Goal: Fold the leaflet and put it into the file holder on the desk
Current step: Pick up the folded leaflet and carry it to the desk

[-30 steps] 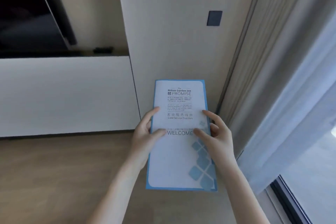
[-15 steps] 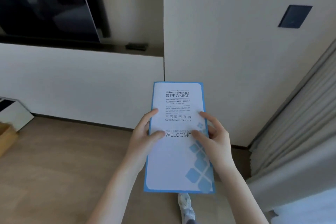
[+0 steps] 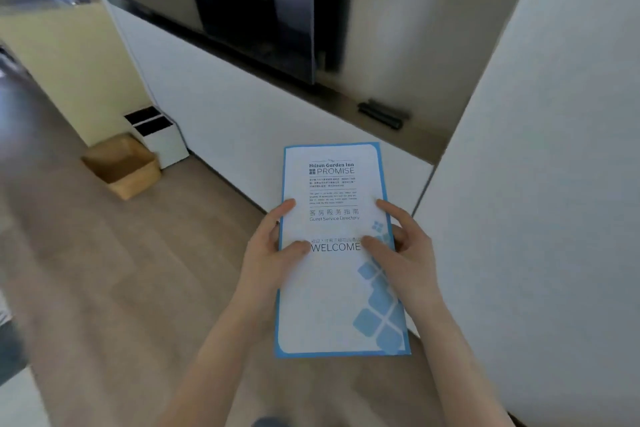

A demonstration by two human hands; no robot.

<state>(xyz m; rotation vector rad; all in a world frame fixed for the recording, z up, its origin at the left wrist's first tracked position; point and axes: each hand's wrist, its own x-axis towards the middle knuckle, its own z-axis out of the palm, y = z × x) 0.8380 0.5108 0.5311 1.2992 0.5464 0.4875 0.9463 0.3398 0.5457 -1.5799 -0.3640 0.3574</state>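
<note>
In the centre of the frame, both hands hold the tall white paper leaflet with a blue border [image 3: 337,253] in the air above the wooden surface. The left hand [image 3: 268,253] grips its left edge and the right hand [image 3: 407,253] its right edge, thumbs on the printed face and the other fingers behind, probably to keep the thin sheet flat and readable. Its long axis runs from the bottom of the frame toward the top, and the heading points away from the person. It looks already folded narrow. The white box-shaped file holder with dark slots [image 3: 162,137] stands at middle left, well apart, beside a light wooden tray [image 3: 123,166].
</note>
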